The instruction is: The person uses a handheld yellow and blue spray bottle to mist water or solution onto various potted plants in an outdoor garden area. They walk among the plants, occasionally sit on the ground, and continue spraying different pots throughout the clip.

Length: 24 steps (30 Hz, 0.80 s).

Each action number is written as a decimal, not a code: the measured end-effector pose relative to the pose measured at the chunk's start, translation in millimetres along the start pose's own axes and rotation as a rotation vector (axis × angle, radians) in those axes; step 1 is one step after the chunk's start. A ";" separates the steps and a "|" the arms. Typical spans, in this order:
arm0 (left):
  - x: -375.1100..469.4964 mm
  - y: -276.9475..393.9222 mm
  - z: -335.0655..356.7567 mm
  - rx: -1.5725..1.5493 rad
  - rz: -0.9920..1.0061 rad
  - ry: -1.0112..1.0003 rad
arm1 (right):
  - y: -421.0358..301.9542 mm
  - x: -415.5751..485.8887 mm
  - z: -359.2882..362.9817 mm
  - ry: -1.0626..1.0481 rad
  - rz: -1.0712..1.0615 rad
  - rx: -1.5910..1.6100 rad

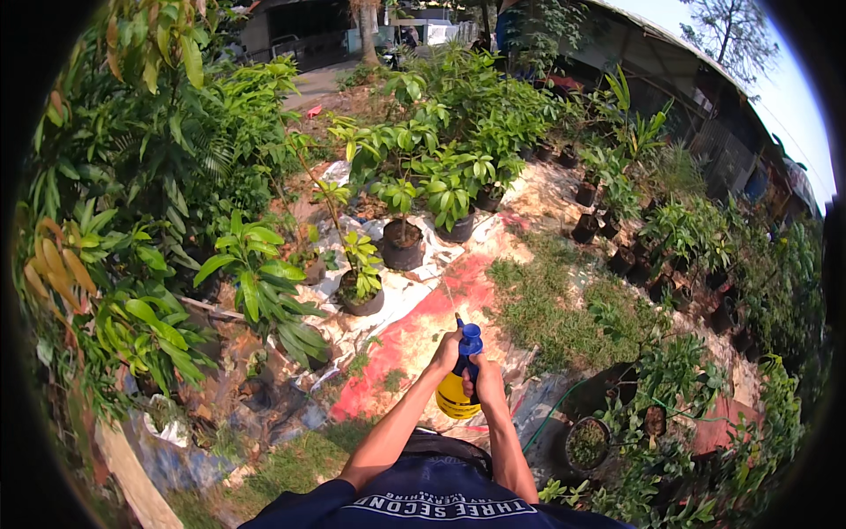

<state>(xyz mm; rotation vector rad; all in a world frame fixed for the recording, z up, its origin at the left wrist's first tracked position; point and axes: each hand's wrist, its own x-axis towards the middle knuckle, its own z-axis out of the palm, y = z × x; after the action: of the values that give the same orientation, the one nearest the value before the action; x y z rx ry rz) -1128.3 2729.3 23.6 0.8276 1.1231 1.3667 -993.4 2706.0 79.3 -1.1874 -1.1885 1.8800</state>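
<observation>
Both hands are on a yellow pump pressure sprayer (455,398) with a dark blue head, held upright in front of my body. My left hand (447,353) grips the head's left side, just behind the nozzle (459,320). My right hand (488,379) wraps the handle on the right, fingers curled around it. Between them rises the blue pump knob (471,332). A thin pale streak, apparently liquid, runs forward from the nozzle. Ahead stand a potted sapling (402,252) in a black grow bag and a smaller potted plant (362,301) left of it.
Red-and-white sheeting (410,330) covers the ground ahead, beside a grass patch (548,297). Dense foliage (152,198) crowds the left. Rows of potted plants (621,261) line the right. A green hose (555,408) crosses near a round pot (587,444). A wooden plank (135,473) lies lower left.
</observation>
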 end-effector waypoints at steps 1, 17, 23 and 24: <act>0.6 -2.8 1.3 -0.015 -0.008 0.004 | -0.6 -0.1 -1.0 0.008 0.010 0.002; -9.3 -29.0 22.7 -0.069 0.047 0.031 | 9.0 -10.8 -25.0 0.002 0.029 -0.028; -13.2 -10.5 34.7 -0.037 0.209 -0.063 | 14.1 -18.1 -38.6 -0.026 -0.138 -0.081; -14.1 -6.6 35.4 0.021 0.159 -0.089 | 14.5 -19.2 -40.6 -0.029 -0.171 -0.100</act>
<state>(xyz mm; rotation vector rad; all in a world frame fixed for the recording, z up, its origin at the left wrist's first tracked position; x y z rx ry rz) -1091.2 2720.6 29.7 1.0016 1.0215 1.4359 -949.0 2698.8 65.2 -1.0777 -1.3688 1.7336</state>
